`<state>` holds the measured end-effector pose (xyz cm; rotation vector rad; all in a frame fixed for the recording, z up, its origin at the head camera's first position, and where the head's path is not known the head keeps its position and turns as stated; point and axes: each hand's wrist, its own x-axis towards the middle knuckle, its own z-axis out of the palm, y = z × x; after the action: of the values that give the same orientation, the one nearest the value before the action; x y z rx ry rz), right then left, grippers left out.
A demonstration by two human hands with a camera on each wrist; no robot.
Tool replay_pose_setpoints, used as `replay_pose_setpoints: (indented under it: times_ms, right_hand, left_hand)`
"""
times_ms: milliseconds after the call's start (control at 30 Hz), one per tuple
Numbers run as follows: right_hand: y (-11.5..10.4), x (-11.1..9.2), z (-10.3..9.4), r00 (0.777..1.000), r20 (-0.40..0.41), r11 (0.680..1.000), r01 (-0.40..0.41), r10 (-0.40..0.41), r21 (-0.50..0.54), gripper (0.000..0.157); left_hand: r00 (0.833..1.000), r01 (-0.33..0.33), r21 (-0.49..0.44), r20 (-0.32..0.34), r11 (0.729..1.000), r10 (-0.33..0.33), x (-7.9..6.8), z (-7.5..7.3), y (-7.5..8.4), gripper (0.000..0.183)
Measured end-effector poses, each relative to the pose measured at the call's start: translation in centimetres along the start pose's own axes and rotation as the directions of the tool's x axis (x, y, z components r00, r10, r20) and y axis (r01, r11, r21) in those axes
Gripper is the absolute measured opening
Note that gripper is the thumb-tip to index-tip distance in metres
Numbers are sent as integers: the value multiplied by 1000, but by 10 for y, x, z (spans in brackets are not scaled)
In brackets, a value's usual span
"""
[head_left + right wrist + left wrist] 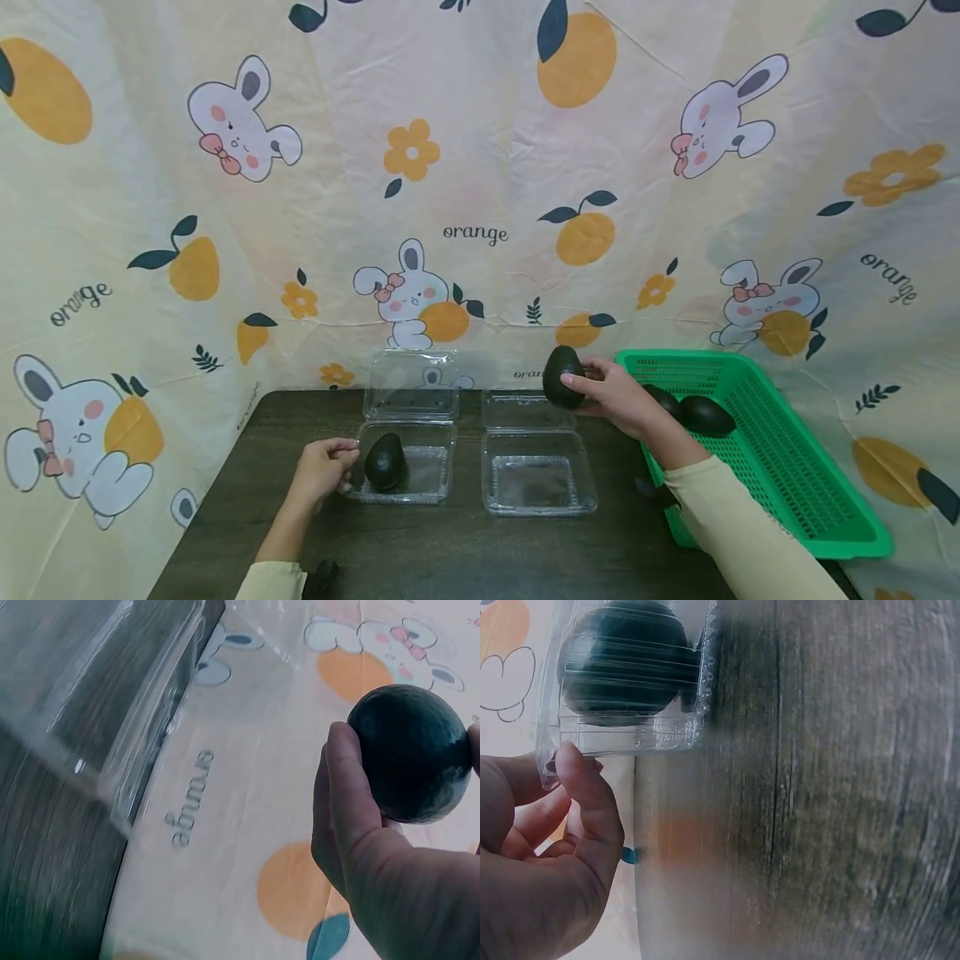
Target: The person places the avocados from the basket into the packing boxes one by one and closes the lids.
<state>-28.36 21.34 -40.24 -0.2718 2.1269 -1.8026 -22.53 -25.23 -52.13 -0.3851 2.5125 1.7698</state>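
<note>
My left hand (318,471) pinches the left edge of an open clear plastic clamshell box (430,467). Inside that box sits a dark avocado (385,462), toward its left side. The left wrist view shows the thumb and a finger on the box's corner (549,769). Up in the air, my right hand (617,398) grips another dark avocado (561,375) between thumb and fingers, above the back of a second clamshell box (538,483). In the right wrist view this avocado (411,754) is apart from the box.
A green plastic basket (806,475) stands on the right with several avocados (707,415) at its far left end, partly hidden by my right arm. Both boxes have raised lids at the back. A printed cloth (495,167) hangs behind the dark wooden table (465,550).
</note>
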Motion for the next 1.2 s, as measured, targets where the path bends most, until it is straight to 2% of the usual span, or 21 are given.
replay_pose_setpoints:
  times_ms: [433, 700, 1200]
  right_hand:
    - [-9, 17, 36, 997, 68, 999, 22, -24, 23, 57]
    - [-9, 26, 60, 995, 96, 999, 27, -29, 22, 57]
    - [-4, 49, 107, 984, 173, 999, -31, 34, -17, 52]
  left_hand:
    - [1000, -2, 12, -4, 1000, 2, -1, -1, -2, 26]
    - [1000, -19, 14, -1, 1000, 19, 0, 0, -1, 26]
    - [1000, -13, 12, 7, 1000, 12, 0, -1, -1, 25]
